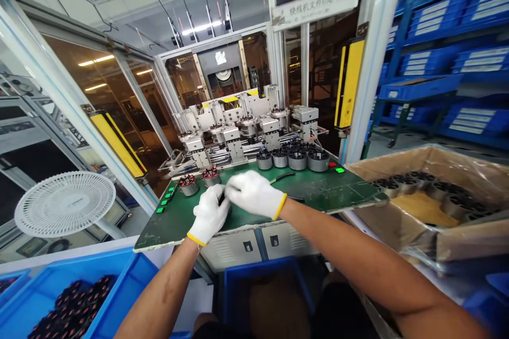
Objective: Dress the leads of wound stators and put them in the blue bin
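The left grip [209, 215] and the right grip [254, 194], both in white gloves with yellow cuffs, meet low over the middle of the frame, fingers bunched toward each other. A small dark piece [221, 199] shows between them, but blur and the gloves hide its shape, and I cannot tell whether either grip has closed on it. For fine work this close, steady wrists and fingertip contact would serve better than a full-hand grasp.

Just beyond the left grip, two copper-wound stators [200, 180] stand on the green worktop [326, 190]. Green-handled side cutters [282, 177] lie near the right grip, and four more stators [292, 159] stand in a row along the far edge. Above them, upper centre, rises a coil-winding machine [242, 124].

To the right, a cardboard box [429, 164] holds further stators. At lower left, a blue crate [67, 302] holds dark parts, and a blue bin [262, 275] sits below the worktop. Blue shelving [445, 26] fills the upper right, and a white fan [63, 204] stands at the left.
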The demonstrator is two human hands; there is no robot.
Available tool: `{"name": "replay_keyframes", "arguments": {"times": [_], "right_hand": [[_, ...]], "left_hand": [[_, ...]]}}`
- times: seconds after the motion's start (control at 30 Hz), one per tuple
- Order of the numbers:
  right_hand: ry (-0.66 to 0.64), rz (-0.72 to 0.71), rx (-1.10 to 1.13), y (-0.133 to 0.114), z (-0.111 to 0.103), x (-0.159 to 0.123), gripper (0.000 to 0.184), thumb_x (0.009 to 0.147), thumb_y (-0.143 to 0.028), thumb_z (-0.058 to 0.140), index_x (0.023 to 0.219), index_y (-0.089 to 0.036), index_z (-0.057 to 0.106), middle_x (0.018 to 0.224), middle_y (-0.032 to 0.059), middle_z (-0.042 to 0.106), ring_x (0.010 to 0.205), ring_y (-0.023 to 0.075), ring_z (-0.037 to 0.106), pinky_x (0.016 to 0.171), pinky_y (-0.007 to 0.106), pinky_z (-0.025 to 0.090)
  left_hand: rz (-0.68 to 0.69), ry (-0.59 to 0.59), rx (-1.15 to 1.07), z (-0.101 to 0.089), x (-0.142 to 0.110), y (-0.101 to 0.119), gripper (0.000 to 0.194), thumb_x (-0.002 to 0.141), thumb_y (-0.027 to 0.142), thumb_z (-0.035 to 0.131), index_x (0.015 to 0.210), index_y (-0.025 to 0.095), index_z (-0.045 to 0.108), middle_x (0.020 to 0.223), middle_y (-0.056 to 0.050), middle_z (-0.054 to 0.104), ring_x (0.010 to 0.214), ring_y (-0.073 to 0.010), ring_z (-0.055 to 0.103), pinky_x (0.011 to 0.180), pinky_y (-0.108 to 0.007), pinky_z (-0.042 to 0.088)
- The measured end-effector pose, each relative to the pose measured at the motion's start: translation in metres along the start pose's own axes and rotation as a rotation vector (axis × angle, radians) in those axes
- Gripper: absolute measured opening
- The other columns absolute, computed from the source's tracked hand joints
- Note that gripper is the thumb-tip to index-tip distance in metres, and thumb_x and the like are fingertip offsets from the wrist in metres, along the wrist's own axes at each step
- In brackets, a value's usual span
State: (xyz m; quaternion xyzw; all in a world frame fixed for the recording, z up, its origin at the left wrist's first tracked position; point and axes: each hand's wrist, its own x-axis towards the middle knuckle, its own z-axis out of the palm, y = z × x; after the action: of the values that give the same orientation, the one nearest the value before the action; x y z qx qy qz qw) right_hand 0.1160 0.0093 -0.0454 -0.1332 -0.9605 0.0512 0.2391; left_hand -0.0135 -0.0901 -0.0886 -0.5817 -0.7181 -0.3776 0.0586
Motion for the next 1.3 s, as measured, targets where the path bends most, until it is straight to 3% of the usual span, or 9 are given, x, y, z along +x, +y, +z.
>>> {"name": "replay_keyframes", "arguments": {"times": [0.13, 0.23, 0.3, 0.43, 0.6, 0.8, 1.03, 1.2, 1.3], "right_hand": [[-0.073, 0.276, 0.064, 0.010, 0.004, 0.007, 0.032, 0.086, -0.028, 0.042, 0.086, -0.011, 0.070, 0.091, 0.0168, 0.069, 0.091, 0.0272, 0.063, 0.076, 0.033, 0.044], [-0.252, 0.207, 0.224, 0.007, 0.013, -0.006, 0.023, 0.078, -0.026, 0.051, 0.069, -0.014, 0.068, 0.070, 0.0094, 0.068, 0.069, 0.0202, 0.064, 0.061, 0.026, 0.046], [-0.299, 0.235, 0.582, 0.007, 0.011, -0.013, 0.021, 0.077, -0.027, 0.050, 0.068, -0.016, 0.065, 0.058, 0.0019, 0.063, 0.050, 0.0137, 0.058, 0.047, 0.022, 0.042], [-0.011, 0.537, 1.246, 0.022, 0.001, -0.009, 0.019, 0.075, -0.029, 0.047, 0.067, -0.016, 0.058, 0.044, -0.0045, 0.048, 0.031, 0.0082, 0.037, 0.030, 0.019, 0.026], [0.056, 0.540, 1.216, 0.041, 0.005, -0.008, 0.017, 0.075, -0.026, 0.050, 0.070, -0.014, 0.060, 0.045, -0.0032, 0.051, 0.032, 0.0082, 0.040, 0.029, 0.018, 0.029], [0.122, 0.601, 1.075, 0.060, 0.016, -0.003, 0.014, 0.079, -0.020, 0.053, 0.072, -0.012, 0.064, 0.047, -0.0017, 0.054, 0.032, 0.0083, 0.044, 0.029, 0.017, 0.031], [0.292, 0.730, 1.171, 0.057, 0.049, 0.022, 0.019, 0.086, -0.025, 0.054, 0.098, -0.012, 0.061, 0.065, 0.0006, 0.060, 0.042, 0.0061, 0.049, 0.036, 0.015, 0.040], [0.234, 0.765, 1.229, 0.034, 0.060, 0.015, 0.035, 0.083, -0.029, 0.060, 0.112, -0.011, 0.054, 0.080, 0.0059, 0.065, 0.044, 0.0066, 0.050, 0.036, 0.018, 0.042], [0.080, 0.704, 1.257, 0.014, 0.065, 0.013, 0.042, 0.075, -0.025, 0.066, 0.113, -0.011, 0.055, 0.070, 0.0028, 0.063, 0.043, 0.0094, 0.050, 0.034, 0.020, 0.040]], "left_hand": [[-0.027, 0.035, 0.024, -0.002, -0.002, 0.006, 0.015, 0.086, 0.024, 0.051, 0.092, 0.021, 0.064, 0.091, -0.002, 0.069, 0.089, -0.0185, 0.062, 0.082, -0.032, 0.048], [0.012, 0.046, 0.030, 0.000, -0.003, 0.005, 0.014, 0.084, 0.020, 0.052, 0.091, 0.020, 0.065, 0.090, -0.002, 0.069, 0.089, -0.0183, 0.062, 0.082, -0.031, 0.048], [0.030, 0.056, 0.028, 0.002, -0.003, 0.003, 0.015, 0.085, 0.020, 0.051, 0.091, 0.020, 0.065, 0.089, -0.002, 0.069, 0.088, -0.0179, 0.062, 0.081, -0.030, 0.048], [0.035, 0.084, 0.040, 0.006, -0.004, 0.002, 0.016, 0.088, 0.025, 0.050, 0.093, 0.021, 0.065, 0.092, -0.002, 0.069, 0.090, -0.0180, 0.062, 0.081, -0.030, 0.048], [0.070, 0.074, 0.135, -0.012, -0.008, 0.002, 0.017, 0.083, 0.033, 0.059, 0.095, 0.022, 0.064, 0.097, -0.003, 0.068, 0.094, -0.0195, 0.060, 0.085, -0.032, 0.047], [0.241, -0.141, 0.467, -0.044, -0.017, -0.015, 0.041, 0.068, 0.041, 0.074, 0.105, 0.023, 0.066, 0.108, -0.008, 0.065, 0.109, -0.0280, 0.055, 0.096, -0.041, 0.041], [0.074, -0.022, 0.656, -0.019, -0.024, 0.000, 0.036, 0.078, 0.041, 0.064, 0.107, 0.020, 0.065, 0.096, -0.009, 0.068, 0.102, -0.0287, 0.056, 0.097, -0.044, 0.038], [0.119, 0.053, 0.653, -0.054, -0.005, 0.016, 0.040, 0.083, 0.045, 0.056, 0.117, 0.023, 0.060, 0.116, -0.010, 0.063, 0.116, -0.0307, 0.048, 0.095, -0.045, 0.038], [0.236, -0.239, 0.675, -0.070, 0.024, 0.010, 0.028, 0.081, 0.028, 0.055, 0.106, 0.029, 0.066, 0.108, -0.006, 0.067, 0.107, -0.0274, 0.055, 0.087, -0.040, 0.042]]}}
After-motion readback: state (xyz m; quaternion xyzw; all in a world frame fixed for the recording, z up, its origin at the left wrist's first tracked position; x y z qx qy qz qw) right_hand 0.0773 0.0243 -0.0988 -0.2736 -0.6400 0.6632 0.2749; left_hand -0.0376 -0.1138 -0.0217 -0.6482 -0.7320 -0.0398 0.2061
